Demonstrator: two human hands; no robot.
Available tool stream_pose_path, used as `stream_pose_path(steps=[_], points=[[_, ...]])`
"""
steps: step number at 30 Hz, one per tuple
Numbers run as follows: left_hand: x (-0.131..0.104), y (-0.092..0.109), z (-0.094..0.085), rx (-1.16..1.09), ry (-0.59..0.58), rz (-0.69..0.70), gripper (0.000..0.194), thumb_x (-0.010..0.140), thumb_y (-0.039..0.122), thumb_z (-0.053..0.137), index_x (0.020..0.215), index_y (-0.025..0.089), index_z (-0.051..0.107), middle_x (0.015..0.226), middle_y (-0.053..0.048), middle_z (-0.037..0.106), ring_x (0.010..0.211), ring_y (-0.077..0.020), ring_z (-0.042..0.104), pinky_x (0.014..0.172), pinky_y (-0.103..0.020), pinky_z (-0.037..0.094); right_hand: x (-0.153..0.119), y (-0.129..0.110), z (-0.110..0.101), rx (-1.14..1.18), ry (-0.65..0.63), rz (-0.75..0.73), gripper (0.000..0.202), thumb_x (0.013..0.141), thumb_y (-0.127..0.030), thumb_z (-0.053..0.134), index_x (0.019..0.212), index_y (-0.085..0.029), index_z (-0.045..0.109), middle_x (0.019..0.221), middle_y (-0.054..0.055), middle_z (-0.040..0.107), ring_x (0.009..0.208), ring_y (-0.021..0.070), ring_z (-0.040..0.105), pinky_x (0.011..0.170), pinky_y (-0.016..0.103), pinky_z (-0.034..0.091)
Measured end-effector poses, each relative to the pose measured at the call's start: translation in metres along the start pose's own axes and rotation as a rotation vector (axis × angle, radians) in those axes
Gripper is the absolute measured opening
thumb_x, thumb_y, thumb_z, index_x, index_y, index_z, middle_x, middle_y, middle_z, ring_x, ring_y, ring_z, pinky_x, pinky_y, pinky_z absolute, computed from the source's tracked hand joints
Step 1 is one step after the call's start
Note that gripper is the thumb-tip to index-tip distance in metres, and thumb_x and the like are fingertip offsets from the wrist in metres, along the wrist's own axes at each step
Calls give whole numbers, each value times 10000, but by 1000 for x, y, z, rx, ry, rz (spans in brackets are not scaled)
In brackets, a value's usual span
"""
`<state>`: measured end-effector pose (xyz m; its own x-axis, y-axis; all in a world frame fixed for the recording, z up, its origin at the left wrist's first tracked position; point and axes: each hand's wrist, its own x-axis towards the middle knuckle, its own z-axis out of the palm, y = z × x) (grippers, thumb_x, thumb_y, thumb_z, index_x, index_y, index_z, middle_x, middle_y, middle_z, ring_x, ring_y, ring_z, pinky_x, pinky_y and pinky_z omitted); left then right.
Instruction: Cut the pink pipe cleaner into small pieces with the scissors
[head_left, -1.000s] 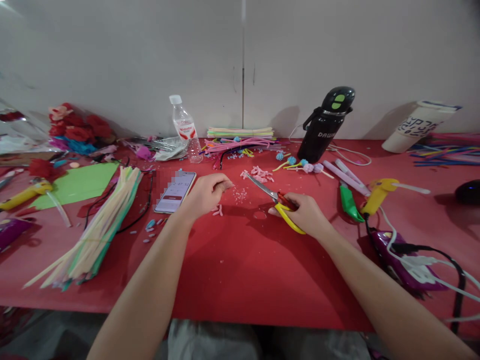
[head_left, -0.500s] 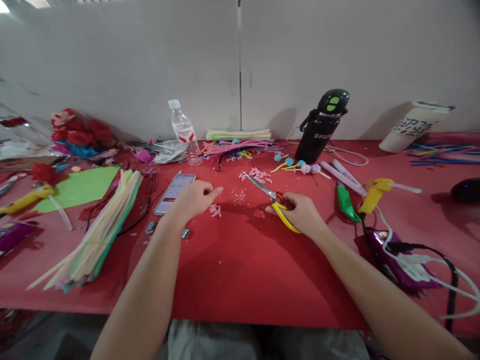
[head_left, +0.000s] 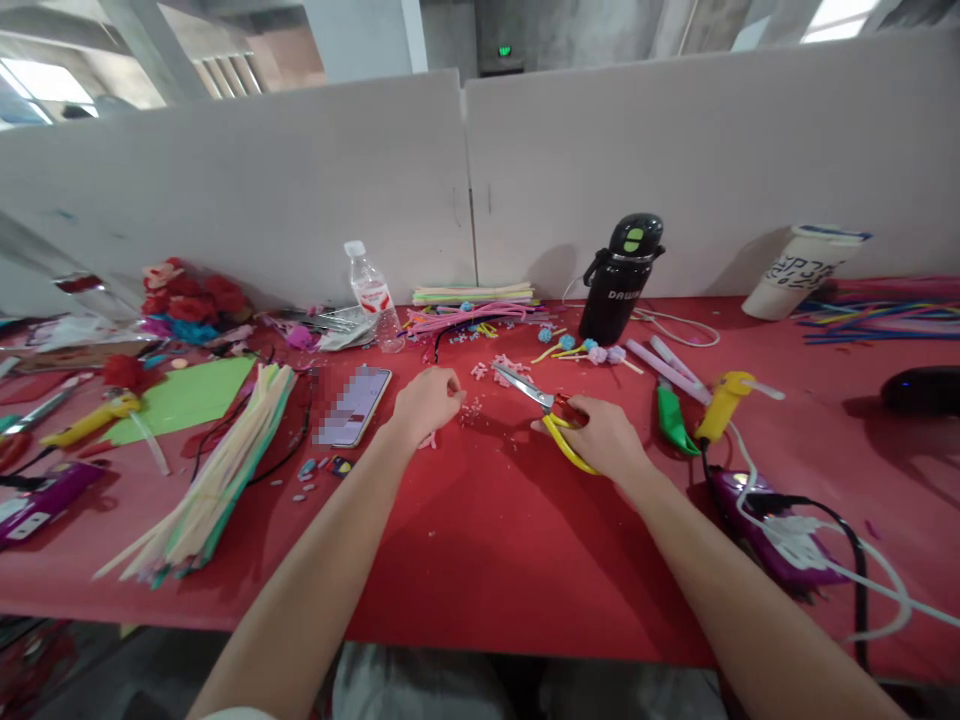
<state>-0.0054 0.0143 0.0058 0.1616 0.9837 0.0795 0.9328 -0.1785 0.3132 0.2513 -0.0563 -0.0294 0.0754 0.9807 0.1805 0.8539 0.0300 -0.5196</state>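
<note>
My right hand (head_left: 600, 438) is wrapped round a pair of scissors (head_left: 525, 383) with yellow and red handles, their blades pointing up and left over the red table. Just beyond the blade tips lies a small heap of cut pink pipe cleaner pieces (head_left: 512, 368). My left hand (head_left: 426, 403) hovers left of the blades, its fingers curled in toward the thumb; what they hold, if anything, is too small to see. Beneath its wrist are a few more pink pieces (head_left: 428, 440), partly covered. Tiny pink scraps (head_left: 471, 409) are scattered between the two hands.
On the left lie a phone (head_left: 360, 408) and a pipe cleaner bundle (head_left: 217, 470). A plastic bottle (head_left: 373, 295) and a black flask (head_left: 619, 285) stand at the back, before a white partition (head_left: 300, 190). Rightward is a yellow glue gun (head_left: 724, 405) with cables.
My left hand has moved right, away from the phone and closer to the pink scraps, its thumb now drawn in. The scissors stay in my right hand. The view has tilted up.
</note>
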Motion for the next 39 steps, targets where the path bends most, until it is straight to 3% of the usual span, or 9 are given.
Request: stream_pose_path(steps=[6, 10, 19, 25, 30, 39], points=[[30, 6, 11, -60, -38, -64, 165, 743, 369, 597, 823, 229, 634, 976, -76, 666, 842, -215, 611, 694, -312, 435, 0, -3, -7, 98, 51, -16, 415, 659, -615, 604, 704, -218, 495, 647, 11, 561, 558, 146, 467, 504, 250, 276], [43, 12, 20, -47, -32, -77, 200, 759, 365, 578, 879, 215, 636, 1010, -88, 662, 843, -202, 617, 701, -297, 446, 2, -2, -6, 174, 90, 51, 434, 663, -632, 602, 708, -213, 499, 598, -2, 545, 532, 143, 466, 514, 257, 295], [57, 14, 42, 18, -17, -84, 237, 799, 391, 529, 884, 190, 622, 1009, -119, 641, 866, -219, 617, 735, -314, 440, 2, -1, 1, 193, 80, 58, 397, 656, -588, 626, 715, -217, 499, 614, -11, 555, 526, 132, 456, 491, 242, 297], [35, 8, 29, -25, 31, 17, 152, 841, 284, 478, 877, 180, 583, 1003, -109, 623, 898, -190, 591, 777, -299, 429, 1, -4, -1, 185, 69, 41, 403, 654, -592, 619, 697, -215, 486, 614, -4, 539, 524, 131, 439, 490, 244, 293], [-1, -1, 15, -402, 135, 196, 128, 834, 304, 505, 832, 193, 570, 810, -31, 647, 741, -146, 593, 704, -270, 446, -2, -6, 2, 152, 28, -1, 400, 661, -584, 618, 693, -217, 462, 599, -13, 512, 517, 123, 418, 487, 240, 285], [-23, 1, 0, -915, 199, 183, 248, 754, 362, 640, 881, 155, 598, 880, -68, 667, 828, -147, 628, 798, -280, 504, -7, -12, 3, 184, -66, -75, 476, 657, -611, 630, 603, -196, 404, 538, -44, 384, 506, 91, 306, 453, 231, 218]])
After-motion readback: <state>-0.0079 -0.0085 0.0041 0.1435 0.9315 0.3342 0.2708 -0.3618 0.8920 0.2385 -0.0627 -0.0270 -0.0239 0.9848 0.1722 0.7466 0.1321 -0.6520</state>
